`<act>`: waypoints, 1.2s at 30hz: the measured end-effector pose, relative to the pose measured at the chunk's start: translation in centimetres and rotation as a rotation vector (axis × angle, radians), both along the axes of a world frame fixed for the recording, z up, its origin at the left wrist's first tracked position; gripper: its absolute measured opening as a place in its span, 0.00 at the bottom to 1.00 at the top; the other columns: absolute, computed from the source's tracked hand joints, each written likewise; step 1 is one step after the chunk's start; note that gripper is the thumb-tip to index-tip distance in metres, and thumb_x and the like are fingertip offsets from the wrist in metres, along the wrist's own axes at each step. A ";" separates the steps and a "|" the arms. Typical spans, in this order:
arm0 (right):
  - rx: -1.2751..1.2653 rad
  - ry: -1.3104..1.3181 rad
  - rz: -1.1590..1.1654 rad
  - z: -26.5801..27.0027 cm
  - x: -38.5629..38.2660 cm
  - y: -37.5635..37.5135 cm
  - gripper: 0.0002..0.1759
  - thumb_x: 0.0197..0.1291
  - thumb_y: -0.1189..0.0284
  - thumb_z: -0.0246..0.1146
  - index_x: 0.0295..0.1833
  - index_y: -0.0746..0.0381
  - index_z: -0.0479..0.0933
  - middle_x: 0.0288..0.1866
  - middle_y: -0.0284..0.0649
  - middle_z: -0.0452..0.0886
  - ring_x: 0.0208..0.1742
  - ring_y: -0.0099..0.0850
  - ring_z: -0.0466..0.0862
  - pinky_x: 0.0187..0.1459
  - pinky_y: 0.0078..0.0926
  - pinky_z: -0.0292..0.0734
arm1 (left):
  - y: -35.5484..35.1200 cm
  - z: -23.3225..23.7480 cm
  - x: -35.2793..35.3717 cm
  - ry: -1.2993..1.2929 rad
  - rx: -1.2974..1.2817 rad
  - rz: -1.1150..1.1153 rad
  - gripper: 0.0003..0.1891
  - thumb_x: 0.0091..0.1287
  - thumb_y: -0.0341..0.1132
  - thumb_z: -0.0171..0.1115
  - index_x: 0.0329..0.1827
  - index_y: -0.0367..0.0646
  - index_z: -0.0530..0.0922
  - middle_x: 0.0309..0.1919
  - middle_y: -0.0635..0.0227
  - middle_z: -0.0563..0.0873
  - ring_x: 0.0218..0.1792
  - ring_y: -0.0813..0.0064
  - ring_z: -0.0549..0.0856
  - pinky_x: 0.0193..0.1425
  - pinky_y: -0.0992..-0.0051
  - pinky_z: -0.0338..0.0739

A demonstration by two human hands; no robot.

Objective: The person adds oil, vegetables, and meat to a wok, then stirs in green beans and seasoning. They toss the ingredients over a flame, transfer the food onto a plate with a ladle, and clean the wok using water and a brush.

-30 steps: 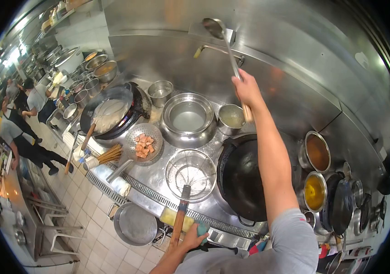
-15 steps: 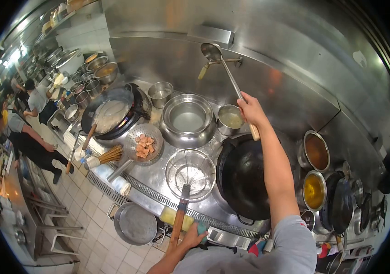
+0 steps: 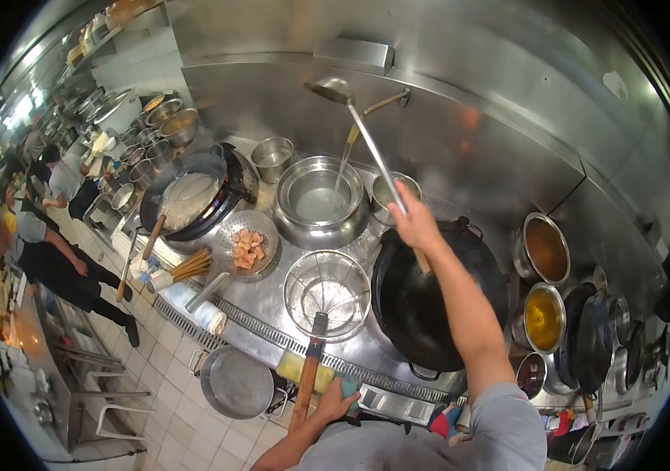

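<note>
Cloth (image 3: pixel 348 385), green and bunched, is sitting in the curled fingers of the left hand (image 3: pixel 333 406), while the wooden handle (image 3: pixel 308 381) of a wire strainer (image 3: pixel 320 322) is lying just beside that hand. Whether the palm is closing fully, I cannot tell. Beyond, the right hand (image 3: pixel 416 224) is wrapping closed around a ladle (image 3: pixel 374 149), holding it slantwise above the black wok (image 3: pixel 417 314), its bowl rising up and away to the left. Across the counter, a perforated skimmer (image 3: pixel 225 237) is holding pinkish chunks (image 3: pixel 248 251). Farther back, the tap (image 3: pixel 384 102) is now reaching over the wide metal pot (image 3: pixel 323 234), and water is newly running from it, so the pot is receiving water. In the distance, a co-worker (image 3: pixel 60 255) is standing on the tiled floor (image 3: pixel 166 369).
</note>
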State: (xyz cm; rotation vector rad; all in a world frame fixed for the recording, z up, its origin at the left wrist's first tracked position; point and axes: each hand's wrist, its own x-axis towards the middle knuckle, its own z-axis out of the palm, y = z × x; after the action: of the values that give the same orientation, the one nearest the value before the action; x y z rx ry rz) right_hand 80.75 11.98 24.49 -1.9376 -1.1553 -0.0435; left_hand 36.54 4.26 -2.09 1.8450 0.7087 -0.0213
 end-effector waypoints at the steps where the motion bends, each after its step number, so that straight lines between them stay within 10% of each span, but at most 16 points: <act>1: 0.023 -0.054 -0.005 -1.4 -1.5 0.2 0.34 0.74 0.63 0.63 0.82 0.59 0.65 0.66 0.62 0.81 0.67 0.58 0.82 0.67 0.44 0.77 | 0.0 0.3 0.1 0.005 0.008 -0.006 0.34 0.68 0.52 0.72 0.63 0.31 0.71 0.54 0.40 0.81 0.57 0.43 0.82 0.64 0.55 0.75; 5: -0.271 0.144 -0.002 -5.7 -6.5 2.0 0.33 0.75 0.65 0.60 0.82 0.57 0.64 0.49 0.67 0.86 0.53 0.65 0.85 0.56 0.57 0.80 | 0.2 0.7 0.4 0.021 0.023 -0.028 0.34 0.67 0.51 0.74 0.62 0.31 0.72 0.53 0.43 0.81 0.56 0.48 0.83 0.64 0.58 0.76; 13: -0.652 0.258 -0.115 -13.0 -7.8 10.2 0.32 0.72 0.68 0.58 0.76 0.72 0.66 0.51 0.69 0.86 0.55 0.64 0.87 0.58 0.56 0.80 | 0.4 0.3 0.4 0.028 0.030 -0.045 0.34 0.68 0.51 0.73 0.62 0.29 0.71 0.53 0.40 0.81 0.56 0.45 0.83 0.63 0.56 0.76; 16: -0.517 0.394 -0.126 -18.4 -6.4 14.1 0.14 0.74 0.68 0.58 0.49 0.70 0.78 0.33 0.54 0.88 0.30 0.50 0.88 0.34 0.47 0.84 | 0.7 0.7 0.5 0.011 0.001 -0.074 0.34 0.69 0.51 0.72 0.63 0.30 0.70 0.54 0.37 0.80 0.57 0.39 0.82 0.63 0.52 0.76; 19: -0.124 1.549 -0.052 -13.5 -6.8 14.0 0.13 0.74 0.70 0.57 0.34 0.62 0.74 0.22 0.35 0.78 0.16 0.30 0.75 0.20 0.31 0.73 | 1.2 1.0 0.8 0.004 -0.003 -0.098 0.34 0.69 0.51 0.71 0.63 0.30 0.70 0.54 0.36 0.80 0.57 0.37 0.81 0.63 0.51 0.76; 22: 0.101 2.024 0.077 -13.1 -7.1 13.7 0.13 0.71 0.71 0.56 0.29 0.53 0.69 0.16 0.25 0.66 0.15 0.20 0.66 0.18 0.24 0.62 | 1.6 1.5 1.2 0.017 -0.019 -0.127 0.33 0.70 0.51 0.71 0.63 0.31 0.70 0.55 0.36 0.80 0.57 0.37 0.81 0.63 0.51 0.75; 29: 0.306 2.225 0.233 -7.5 -10.4 7.0 0.15 0.71 0.72 0.57 0.29 0.51 0.67 0.20 0.18 0.68 0.15 0.10 0.66 0.20 0.19 0.61 | 1.7 0.6 1.5 0.002 -0.126 -0.123 0.30 0.66 0.44 0.74 0.61 0.33 0.72 0.53 0.46 0.82 0.54 0.51 0.83 0.63 0.58 0.77; 31: 0.379 2.277 0.121 -5.3 -12.1 4.3 0.06 0.76 0.74 0.55 0.53 0.62 0.72 0.27 0.23 0.70 0.17 0.10 0.65 0.16 0.15 0.57 | 1.5 -0.1 1.1 -0.055 -0.080 -0.107 0.29 0.66 0.43 0.75 0.61 0.34 0.71 0.51 0.48 0.82 0.53 0.54 0.83 0.62 0.60 0.77; 32: 0.378 2.274 0.176 -5.1 -12.7 3.1 0.02 0.76 0.73 0.56 0.49 0.59 0.71 0.26 0.22 0.69 0.16 0.10 0.65 0.17 0.15 0.57 | 1.4 -1.5 0.7 -0.008 -0.149 -0.094 0.29 0.66 0.42 0.75 0.60 0.34 0.71 0.50 0.51 0.81 0.52 0.56 0.83 0.62 0.61 0.77; 34: 0.373 2.269 0.297 -4.6 -13.8 0.3 0.06 0.76 0.72 0.56 0.41 0.55 0.70 0.24 0.20 0.69 0.16 0.10 0.66 0.17 0.16 0.57 | 1.7 -1.6 0.6 -0.014 -0.132 -0.133 0.32 0.67 0.46 0.74 0.62 0.32 0.69 0.53 0.43 0.81 0.55 0.48 0.82 0.63 0.56 0.75; 36: 0.420 2.309 0.272 -3.6 -15.2 -2.6 0.06 0.77 0.73 0.55 0.54 0.58 0.72 0.26 0.22 0.69 0.16 0.10 0.65 0.15 0.15 0.55 | 1.8 -0.2 0.8 0.002 -0.130 -0.135 0.33 0.67 0.48 0.74 0.61 0.32 0.70 0.54 0.40 0.80 0.56 0.43 0.82 0.64 0.54 0.75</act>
State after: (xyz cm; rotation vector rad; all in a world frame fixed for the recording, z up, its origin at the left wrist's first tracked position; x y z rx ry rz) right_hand 65.58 9.35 20.93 -0.4232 0.2919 1.4744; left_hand 37.34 6.02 -2.26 1.7648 0.5699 -0.1544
